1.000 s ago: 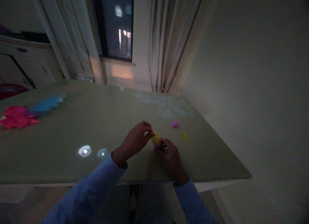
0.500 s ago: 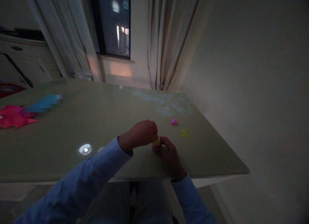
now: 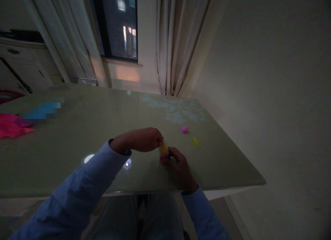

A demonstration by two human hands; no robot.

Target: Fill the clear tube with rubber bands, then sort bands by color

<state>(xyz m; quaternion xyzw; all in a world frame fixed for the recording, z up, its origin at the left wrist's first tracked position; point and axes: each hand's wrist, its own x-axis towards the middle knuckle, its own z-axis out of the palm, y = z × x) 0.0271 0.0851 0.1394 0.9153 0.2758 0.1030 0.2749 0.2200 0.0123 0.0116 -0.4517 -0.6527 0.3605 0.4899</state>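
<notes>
A small clear container [image 3: 163, 152] with yellow and red-pink contents stands near the table's front edge. My right hand [image 3: 181, 166] wraps round its lower right side. At its top is my left hand [image 3: 144, 139], fingers pinched together at the rim; whatever they hold is too small to make out. Beyond my right hand lie a small pink object [image 3: 184, 129] and, nearer, some little yellow pieces [image 3: 196, 142].
The greenish table [image 3: 103, 119] has a pale leaf pattern at its far right. Pink-red material [image 3: 12, 126] and a blurred blue item [image 3: 42, 110] lie at the left. A wall [image 3: 271, 95] runs along the right side, curtains [image 3: 170, 43] behind.
My left hand has shifted left and opened a view of the container's yellow upper part. The container and my right hand appear slightly further left, as does the whole scene.
</notes>
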